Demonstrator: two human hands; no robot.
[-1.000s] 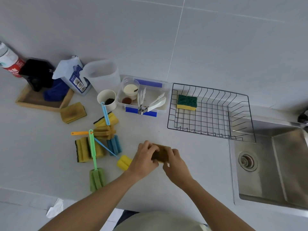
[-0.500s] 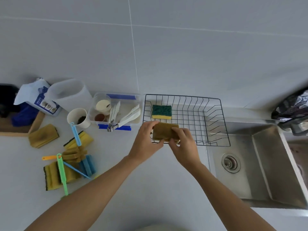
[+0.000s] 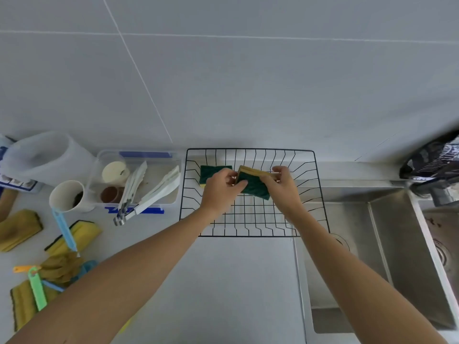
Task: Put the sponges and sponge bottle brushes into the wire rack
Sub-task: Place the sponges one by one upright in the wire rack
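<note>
Over the black wire rack [image 3: 320,194], my left hand [image 3: 219,187] and my right hand [image 3: 284,186] both grip a yellow and green sponge [image 3: 255,183], tilted with its green face toward me. Another green-topped sponge [image 3: 211,171] lies in the rack's back left, partly hidden by my left hand. On the counter at the left lie several yellow sponges [image 3: 83,233] and sponge bottle brushes with a blue handle [image 3: 63,229], a green handle [image 3: 37,289] and an orange handle [image 3: 22,268].
A clear plastic box [image 3: 139,157] with white tongs and small cups stands left of the rack, beside a white cup [image 3: 65,196] and a translucent jug [image 3: 46,156]. A steel sink [image 3: 372,256] lies right of the rack, with a dark faucet [image 3: 432,170] behind it.
Both hands carried the sponge from the rack's front edge to above its back part and turned its green side toward me. The view shifted rightward.
</note>
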